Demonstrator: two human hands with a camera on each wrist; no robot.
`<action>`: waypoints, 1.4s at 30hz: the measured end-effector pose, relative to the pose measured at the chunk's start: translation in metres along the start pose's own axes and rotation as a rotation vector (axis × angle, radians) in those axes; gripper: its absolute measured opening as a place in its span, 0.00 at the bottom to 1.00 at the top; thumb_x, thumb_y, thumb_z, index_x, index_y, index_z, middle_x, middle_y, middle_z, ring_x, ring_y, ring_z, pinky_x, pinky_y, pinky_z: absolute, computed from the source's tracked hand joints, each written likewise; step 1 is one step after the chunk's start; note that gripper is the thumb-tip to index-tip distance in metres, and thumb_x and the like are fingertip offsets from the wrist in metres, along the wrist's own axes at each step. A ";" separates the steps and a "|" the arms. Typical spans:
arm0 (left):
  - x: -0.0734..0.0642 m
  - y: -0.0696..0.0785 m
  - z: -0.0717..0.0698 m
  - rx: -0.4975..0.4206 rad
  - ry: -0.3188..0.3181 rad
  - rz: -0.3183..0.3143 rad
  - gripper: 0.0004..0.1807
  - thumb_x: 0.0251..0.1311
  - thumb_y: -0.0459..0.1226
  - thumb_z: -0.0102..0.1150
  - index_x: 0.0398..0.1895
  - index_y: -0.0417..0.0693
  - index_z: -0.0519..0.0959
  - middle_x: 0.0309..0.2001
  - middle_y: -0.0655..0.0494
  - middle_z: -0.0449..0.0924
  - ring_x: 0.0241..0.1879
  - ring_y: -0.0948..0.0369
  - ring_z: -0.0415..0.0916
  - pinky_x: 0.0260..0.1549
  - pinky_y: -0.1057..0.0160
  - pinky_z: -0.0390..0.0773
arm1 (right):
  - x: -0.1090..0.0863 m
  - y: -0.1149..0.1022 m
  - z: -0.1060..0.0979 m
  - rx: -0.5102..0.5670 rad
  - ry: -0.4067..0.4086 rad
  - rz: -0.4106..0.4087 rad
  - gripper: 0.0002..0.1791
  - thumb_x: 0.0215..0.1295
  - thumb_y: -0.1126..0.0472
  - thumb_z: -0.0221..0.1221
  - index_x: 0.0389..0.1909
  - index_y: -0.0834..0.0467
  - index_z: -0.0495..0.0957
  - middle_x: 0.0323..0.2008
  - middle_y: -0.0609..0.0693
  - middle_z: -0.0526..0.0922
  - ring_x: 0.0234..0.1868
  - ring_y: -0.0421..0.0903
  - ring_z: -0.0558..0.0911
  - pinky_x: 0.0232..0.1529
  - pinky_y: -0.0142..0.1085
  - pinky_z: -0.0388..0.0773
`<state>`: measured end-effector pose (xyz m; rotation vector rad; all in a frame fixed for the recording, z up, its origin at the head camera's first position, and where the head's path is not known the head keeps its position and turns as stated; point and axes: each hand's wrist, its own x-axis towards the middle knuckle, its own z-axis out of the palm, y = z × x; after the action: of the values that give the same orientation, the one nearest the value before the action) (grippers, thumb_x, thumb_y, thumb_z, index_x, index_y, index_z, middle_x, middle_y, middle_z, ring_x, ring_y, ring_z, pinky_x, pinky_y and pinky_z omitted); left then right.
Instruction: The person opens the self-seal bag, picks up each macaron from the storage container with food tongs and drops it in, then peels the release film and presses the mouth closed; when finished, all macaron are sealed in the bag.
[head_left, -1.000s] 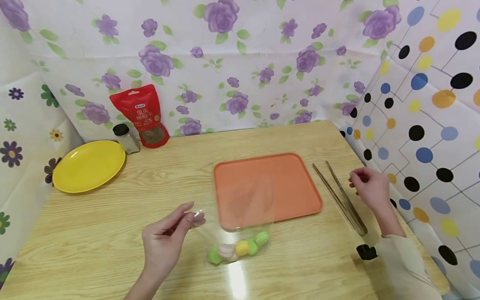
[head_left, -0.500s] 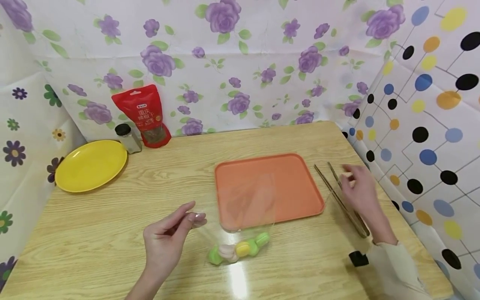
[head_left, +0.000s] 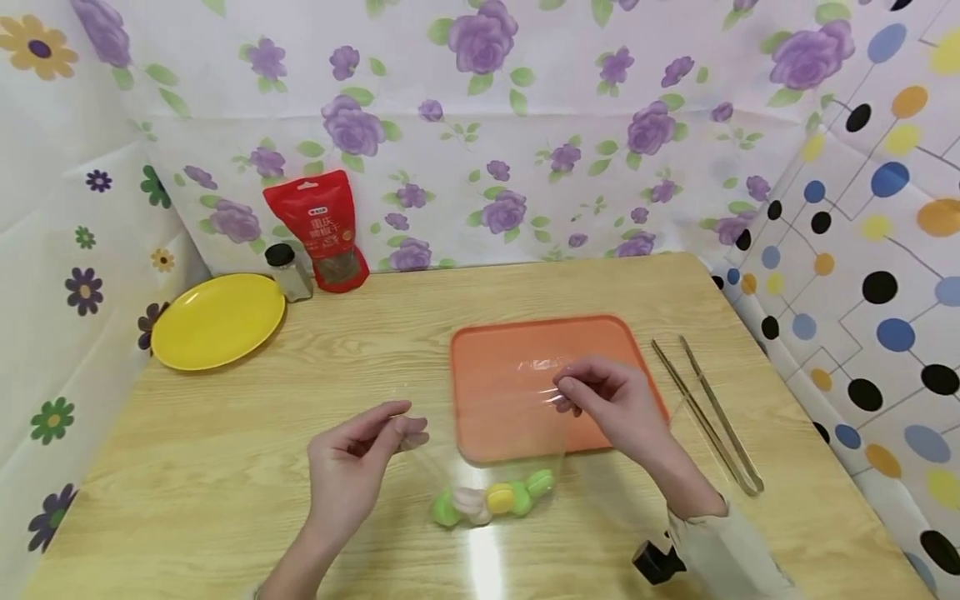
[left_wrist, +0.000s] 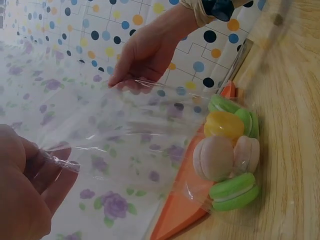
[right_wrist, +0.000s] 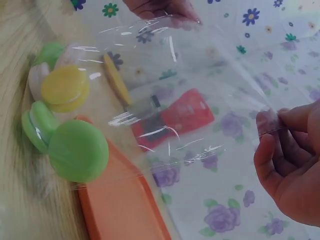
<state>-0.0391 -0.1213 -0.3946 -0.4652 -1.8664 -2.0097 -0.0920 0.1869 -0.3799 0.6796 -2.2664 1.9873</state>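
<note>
A clear plastic bag (left_wrist: pixel 120 145) hangs between my two hands. Several macarons lie along its bottom: green, pale pinkish and one yellow macaron (head_left: pixel 500 497). My left hand (head_left: pixel 352 467) pinches one upper corner of the bag between thumb and fingers. The opposite upper corner is pinched by my right hand (head_left: pixel 618 408), over the orange tray (head_left: pixel 540 342). In the right wrist view a green macaron (right_wrist: pixel 79 150) shows large through the film. The bag's bottom is close to the wooden table; whether it touches, I cannot tell.
Long metal tongs (head_left: pixel 708 417) lie right of the tray. At the back left are a yellow plate (head_left: pixel 217 321), a black-capped jar (head_left: pixel 290 275) and a red pouch (head_left: pixel 318 221). Patterned cloth walls border the table (head_left: pixel 360 333) at the back and both sides.
My right hand has come from beside the tongs leftward to the bag and taken its right upper corner. The left hand keeps its grip. The head view has shifted slightly.
</note>
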 end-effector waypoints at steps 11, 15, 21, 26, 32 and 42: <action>0.013 -0.003 0.000 -0.098 -0.095 -0.131 0.06 0.68 0.23 0.56 0.45 0.30 0.79 0.32 0.38 0.86 0.29 0.52 0.87 0.33 0.50 0.85 | -0.011 0.000 -0.012 0.071 -0.036 -0.062 0.09 0.70 0.75 0.56 0.48 0.70 0.80 0.34 0.58 0.86 0.34 0.48 0.86 0.31 0.38 0.83; 0.014 -0.006 -0.002 -0.156 -0.126 -0.112 0.08 0.68 0.22 0.55 0.45 0.34 0.82 0.33 0.40 0.86 0.31 0.52 0.87 0.32 0.50 0.85 | -0.011 0.002 -0.014 0.126 -0.058 -0.048 0.09 0.71 0.74 0.56 0.48 0.70 0.80 0.35 0.56 0.87 0.36 0.47 0.87 0.33 0.35 0.83; 0.015 -0.016 -0.007 -0.284 -0.201 -0.028 0.13 0.67 0.16 0.47 0.43 0.31 0.82 0.37 0.43 0.86 0.34 0.53 0.87 0.31 0.51 0.85 | -0.010 0.006 -0.016 0.171 -0.110 -0.099 0.08 0.71 0.75 0.56 0.45 0.71 0.81 0.39 0.54 0.86 0.38 0.47 0.86 0.35 0.36 0.83; 0.015 -0.019 -0.011 -0.241 -0.225 -0.026 0.08 0.66 0.16 0.45 0.37 0.23 0.77 0.35 0.42 0.86 0.32 0.54 0.87 0.30 0.50 0.85 | -0.009 0.007 -0.020 0.151 -0.159 -0.147 0.08 0.71 0.76 0.55 0.42 0.68 0.82 0.40 0.56 0.85 0.39 0.49 0.85 0.36 0.38 0.83; 0.017 -0.021 -0.013 -0.211 -0.261 0.036 0.07 0.68 0.16 0.45 0.37 0.25 0.74 0.36 0.48 0.85 0.33 0.57 0.86 0.30 0.52 0.86 | -0.007 0.009 -0.022 0.128 -0.229 -0.276 0.16 0.66 0.84 0.51 0.43 0.67 0.84 0.41 0.59 0.84 0.40 0.49 0.83 0.39 0.36 0.83; 0.018 -0.016 -0.022 -0.132 -0.280 0.100 0.09 0.66 0.13 0.43 0.37 0.26 0.73 0.37 0.47 0.85 0.35 0.59 0.86 0.33 0.56 0.86 | 0.001 0.013 -0.018 0.168 -0.314 -0.459 0.24 0.55 0.89 0.49 0.46 0.69 0.83 0.43 0.61 0.84 0.42 0.50 0.82 0.43 0.36 0.81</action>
<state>-0.0625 -0.1425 -0.4023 -0.9004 -1.8268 -2.0966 -0.1014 0.2052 -0.3883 1.4670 -1.8513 1.9527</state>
